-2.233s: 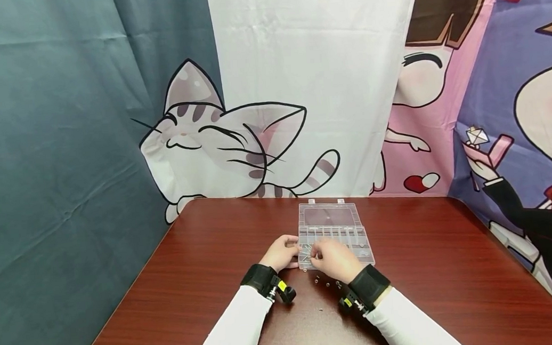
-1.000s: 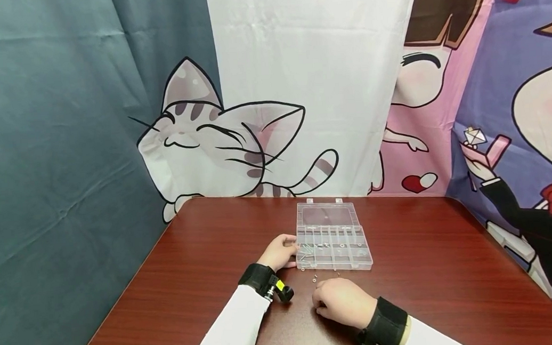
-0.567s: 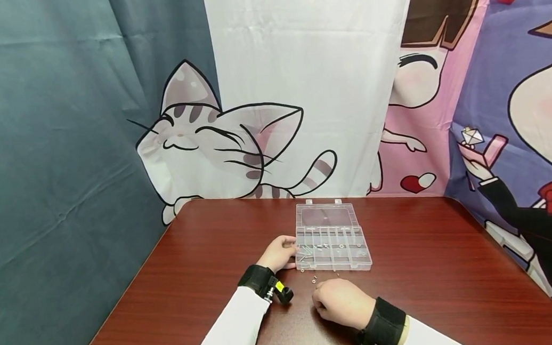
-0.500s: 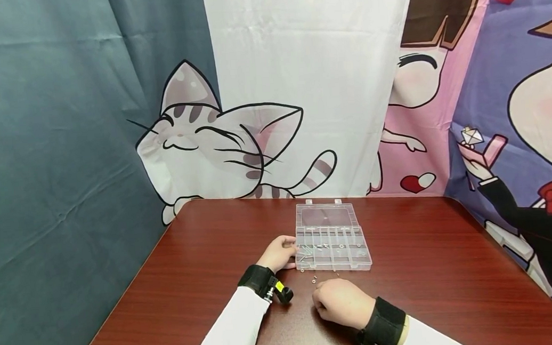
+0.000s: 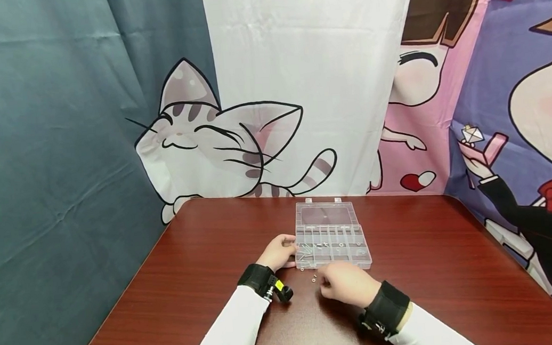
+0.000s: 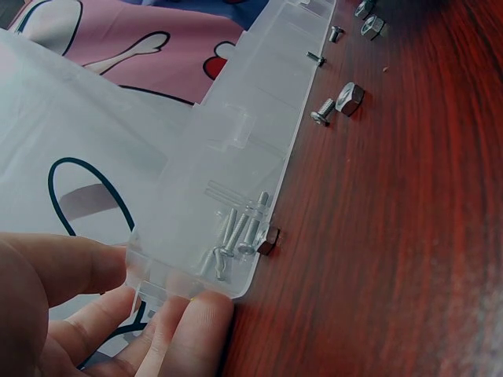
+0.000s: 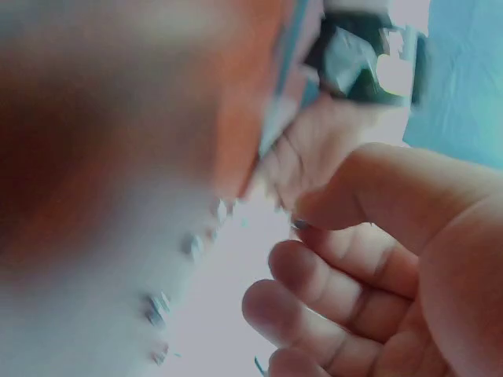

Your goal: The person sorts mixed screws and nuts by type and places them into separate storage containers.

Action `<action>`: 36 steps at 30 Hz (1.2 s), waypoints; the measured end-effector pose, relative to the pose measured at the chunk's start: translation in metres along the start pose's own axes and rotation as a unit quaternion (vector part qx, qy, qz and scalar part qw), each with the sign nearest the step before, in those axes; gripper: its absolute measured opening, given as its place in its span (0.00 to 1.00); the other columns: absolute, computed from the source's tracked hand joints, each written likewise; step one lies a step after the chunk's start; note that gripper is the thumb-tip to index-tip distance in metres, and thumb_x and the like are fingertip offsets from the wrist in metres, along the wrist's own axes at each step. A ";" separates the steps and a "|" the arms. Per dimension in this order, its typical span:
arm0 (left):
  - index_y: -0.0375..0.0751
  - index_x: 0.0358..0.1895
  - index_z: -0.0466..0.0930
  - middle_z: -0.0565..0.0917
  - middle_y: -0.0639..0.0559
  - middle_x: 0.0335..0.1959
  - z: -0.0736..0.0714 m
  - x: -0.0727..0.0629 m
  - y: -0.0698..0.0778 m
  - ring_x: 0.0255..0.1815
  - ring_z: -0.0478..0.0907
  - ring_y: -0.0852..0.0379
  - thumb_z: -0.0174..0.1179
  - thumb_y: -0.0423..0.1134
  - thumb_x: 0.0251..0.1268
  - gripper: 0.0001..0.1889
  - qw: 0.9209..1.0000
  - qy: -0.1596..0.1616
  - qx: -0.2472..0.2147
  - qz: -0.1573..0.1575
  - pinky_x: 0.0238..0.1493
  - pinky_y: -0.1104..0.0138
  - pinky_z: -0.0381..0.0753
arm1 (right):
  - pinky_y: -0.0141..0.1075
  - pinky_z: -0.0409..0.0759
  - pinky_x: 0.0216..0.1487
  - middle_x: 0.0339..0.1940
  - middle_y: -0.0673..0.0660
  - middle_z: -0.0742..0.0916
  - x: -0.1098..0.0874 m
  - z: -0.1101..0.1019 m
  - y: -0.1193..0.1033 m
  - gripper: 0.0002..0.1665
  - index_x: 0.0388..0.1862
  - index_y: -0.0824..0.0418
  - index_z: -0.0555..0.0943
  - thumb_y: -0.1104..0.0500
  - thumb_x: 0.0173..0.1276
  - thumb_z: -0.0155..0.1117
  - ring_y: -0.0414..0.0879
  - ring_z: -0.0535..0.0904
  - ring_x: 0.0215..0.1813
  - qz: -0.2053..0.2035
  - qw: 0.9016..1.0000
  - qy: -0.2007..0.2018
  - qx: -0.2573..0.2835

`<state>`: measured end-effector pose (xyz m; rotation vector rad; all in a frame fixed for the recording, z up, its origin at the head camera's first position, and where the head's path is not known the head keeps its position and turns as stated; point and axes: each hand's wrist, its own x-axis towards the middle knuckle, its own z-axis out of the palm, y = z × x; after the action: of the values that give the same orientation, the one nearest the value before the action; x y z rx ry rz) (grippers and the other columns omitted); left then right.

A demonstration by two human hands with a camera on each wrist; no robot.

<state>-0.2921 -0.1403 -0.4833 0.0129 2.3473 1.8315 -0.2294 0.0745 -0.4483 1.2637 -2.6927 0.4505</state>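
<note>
A clear plastic compartment box (image 5: 359, 265) stands on the table with its lid folded back. My left hand (image 5: 278, 253) grips its left side, thumb and fingers around the corner in the left wrist view. Long screws (image 6: 236, 236) lie in the compartment nearest that hand. In front of the box, my right hand (image 5: 348, 284) is held over the table with fingers curled. Its thumb and index fingertip pinch a small dark metal piece (image 7: 300, 225), mostly hidden and blurred. Beside the box lie a hex nut (image 6: 350, 99) and a short screw (image 6: 323, 111).
Another nut (image 6: 267, 239) sits against the box corner by the left hand. Further along the front lie small screws (image 6: 316, 59) and a nut (image 6: 372, 27). The reddish-brown table (image 5: 207, 284) meets cartoon-printed curtains (image 5: 257, 45) behind.
My right hand moved from over the box's left compartments back to the table in front, paused there, and now has shifted slightly up toward the box. The left hand stays at the box's side.
</note>
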 end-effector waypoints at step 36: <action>0.31 0.64 0.70 0.79 0.40 0.51 0.002 0.001 0.000 0.46 0.81 0.51 0.55 0.30 0.70 0.21 1.000 0.008 -0.007 -0.001 0.35 0.63 0.87 | 0.36 0.72 0.29 0.22 0.44 0.78 0.043 0.011 0.050 0.10 0.22 0.50 0.79 0.59 0.61 0.68 0.40 0.71 0.26 0.187 0.980 0.057 0.040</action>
<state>-0.2930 -0.1380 -0.4843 -0.0064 2.3445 1.8529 -0.2950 0.0702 -0.4590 0.7139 -2.8376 0.6582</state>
